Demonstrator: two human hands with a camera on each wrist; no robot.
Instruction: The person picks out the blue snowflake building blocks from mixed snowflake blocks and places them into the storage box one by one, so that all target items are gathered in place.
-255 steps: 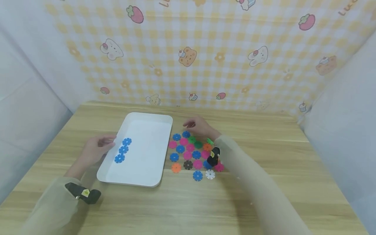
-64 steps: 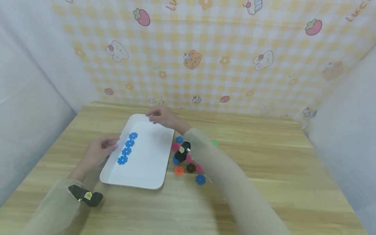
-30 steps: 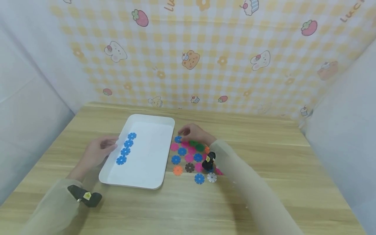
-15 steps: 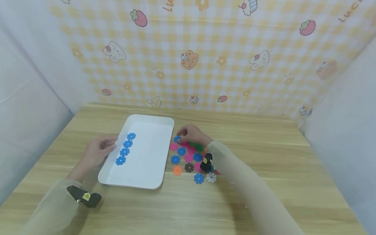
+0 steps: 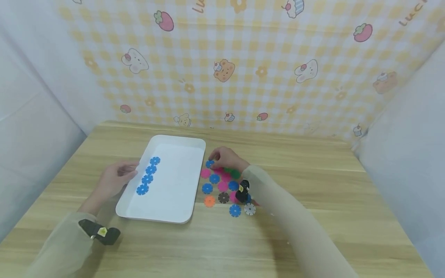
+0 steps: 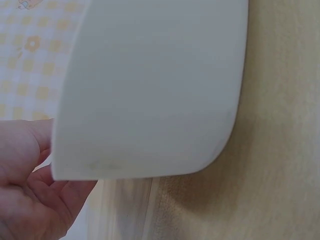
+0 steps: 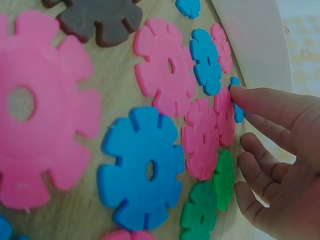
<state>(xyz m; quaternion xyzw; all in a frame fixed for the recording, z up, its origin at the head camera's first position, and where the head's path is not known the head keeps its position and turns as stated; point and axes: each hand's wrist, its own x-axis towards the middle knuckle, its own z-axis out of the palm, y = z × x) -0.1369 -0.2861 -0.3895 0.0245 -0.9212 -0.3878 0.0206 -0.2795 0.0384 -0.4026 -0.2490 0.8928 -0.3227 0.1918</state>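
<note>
A white tray [image 5: 174,181] lies on the table, with several blue snowflake-shaped plastic discs [image 5: 147,179] in a slanting row along its left side. My left hand [image 5: 112,180] grips the tray's left rim, fingers curled at its edge in the left wrist view. To the tray's right, at the far end of the loose discs, my right hand [image 5: 227,159] pinches a blue snowflake disc [image 7: 237,102] between thumb and forefinger. A pink disc [image 7: 225,117] lies right beside that blue one. The right hand's other fingers hang over the far edge of the pile.
Loose discs surround the right hand: pink [image 5: 223,186], blue [image 5: 235,210], green [image 7: 199,215], brown [image 5: 223,197], orange [image 5: 209,200] and white [image 5: 249,209]. The right sleeve covers part of them. A patterned cloth [image 5: 194,69] hangs behind the wooden table.
The tray's blue row has gained one disc at its far end. My right hand has moved from over the tray back to the pile, onto another blue disc. My left hand stays at the rim.
</note>
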